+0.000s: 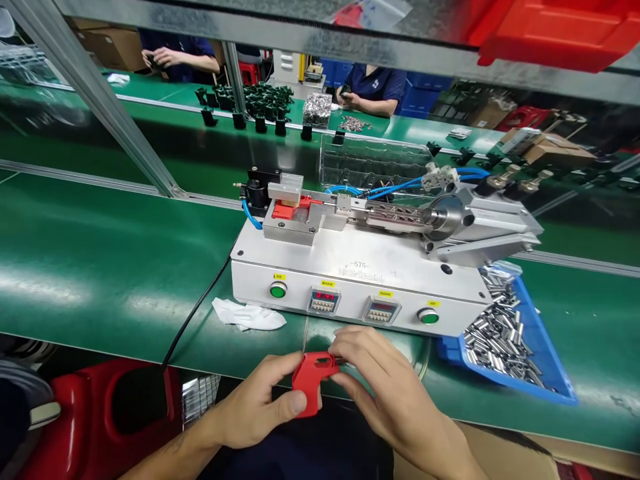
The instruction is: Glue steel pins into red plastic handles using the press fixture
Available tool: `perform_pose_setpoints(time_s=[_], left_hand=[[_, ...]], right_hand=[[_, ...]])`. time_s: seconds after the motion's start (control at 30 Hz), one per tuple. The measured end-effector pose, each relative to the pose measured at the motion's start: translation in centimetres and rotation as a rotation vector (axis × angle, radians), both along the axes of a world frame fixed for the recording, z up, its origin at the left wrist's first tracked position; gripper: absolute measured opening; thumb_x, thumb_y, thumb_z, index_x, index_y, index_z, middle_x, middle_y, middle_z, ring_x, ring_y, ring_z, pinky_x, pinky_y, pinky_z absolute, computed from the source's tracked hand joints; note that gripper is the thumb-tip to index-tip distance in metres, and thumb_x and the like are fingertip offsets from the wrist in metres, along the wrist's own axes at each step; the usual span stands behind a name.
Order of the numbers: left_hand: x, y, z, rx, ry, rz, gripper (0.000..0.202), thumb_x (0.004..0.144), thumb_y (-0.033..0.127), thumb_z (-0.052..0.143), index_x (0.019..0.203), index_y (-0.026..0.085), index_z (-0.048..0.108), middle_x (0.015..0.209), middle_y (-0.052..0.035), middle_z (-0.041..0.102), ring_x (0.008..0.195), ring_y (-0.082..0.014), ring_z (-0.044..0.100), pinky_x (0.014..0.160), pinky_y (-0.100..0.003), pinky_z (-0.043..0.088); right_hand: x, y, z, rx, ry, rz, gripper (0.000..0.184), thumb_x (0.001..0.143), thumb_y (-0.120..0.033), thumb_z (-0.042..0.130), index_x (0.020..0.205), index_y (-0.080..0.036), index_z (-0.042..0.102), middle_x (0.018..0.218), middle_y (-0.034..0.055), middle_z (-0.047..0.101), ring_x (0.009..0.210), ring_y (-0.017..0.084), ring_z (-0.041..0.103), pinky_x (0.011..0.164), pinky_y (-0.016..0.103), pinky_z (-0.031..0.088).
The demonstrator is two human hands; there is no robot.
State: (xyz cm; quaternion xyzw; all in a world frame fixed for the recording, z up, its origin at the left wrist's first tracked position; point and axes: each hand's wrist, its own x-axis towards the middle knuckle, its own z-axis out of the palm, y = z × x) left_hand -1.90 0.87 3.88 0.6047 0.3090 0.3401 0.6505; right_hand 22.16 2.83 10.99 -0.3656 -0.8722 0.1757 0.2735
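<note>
My left hand (260,403) is closed around a curved red plastic part (309,387), the thumb on its near face and the index finger along its top. The part has a slot in its upper face and is held just off the bench's front edge. My right hand (385,383) pinches at the right end of the red part. A small metal piece (342,361) shows between those fingertips, mostly hidden by them. Directly beyond both hands stands a bench machine (350,280) with green buttons and two counters. Another red plastic part (283,211) sits in its metal fixture.
A blue bin (550,373) of metal tubes stands right of the machine, and a white cloth (249,315) lies at its front left. A black cable (200,300) crosses the bench. A red bin (560,33) hangs over the upper right. Two people work at the bench behind.
</note>
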Motion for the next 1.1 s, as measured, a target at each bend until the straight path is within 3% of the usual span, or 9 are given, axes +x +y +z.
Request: perform_pose_setpoints(time_s=[0.1, 0.4, 1.1], left_hand=[[0.5, -0.2, -0.1, -0.120, -0.116, -0.073, 0.053, 0.106, 0.062, 0.055, 0.126, 0.016, 0.073, 0.093, -0.0094, 0.075, 0.077, -0.0163, 0.062, 0.075, -0.027, 0.051], [0.4, -0.7, -0.6, -0.277, -0.222, -0.011, 0.048, 0.108, 0.054, 0.056, 0.126, 0.013, 0.074, 0.090, -0.0085, 0.074, 0.078, -0.0129, 0.064, 0.074, -0.021, 0.055], [0.2, 0.2, -0.8, -0.232, -0.116, 0.039, 0.048, 0.108, 0.055, 0.058, 0.125, 0.015, 0.077, 0.088, -0.0069, 0.076, 0.077, -0.0127, 0.066, 0.075, -0.020, 0.050]], right_hand=[[0.2, 0.2, -0.4, -0.037, 0.039, 0.016, 0.014, 0.107, -0.020, 0.059, 0.120, -0.021, 0.060, 0.110, 0.0092, 0.073, 0.107, 0.022, 0.069, 0.092, 0.037, 0.060], [-0.1, 1.3, -1.5, -0.169, 0.201, 0.046, 0.018, 0.102, -0.018, 0.068, 0.119, -0.020, 0.064, 0.108, 0.0083, 0.073, 0.101, 0.020, 0.067, 0.089, 0.034, 0.058], [-0.1, 2.0, -2.5, -0.173, 0.200, 0.037, 0.019, 0.102, -0.017, 0.068, 0.119, -0.019, 0.062, 0.104, 0.0069, 0.071, 0.094, 0.018, 0.065, 0.083, 0.031, 0.055]])
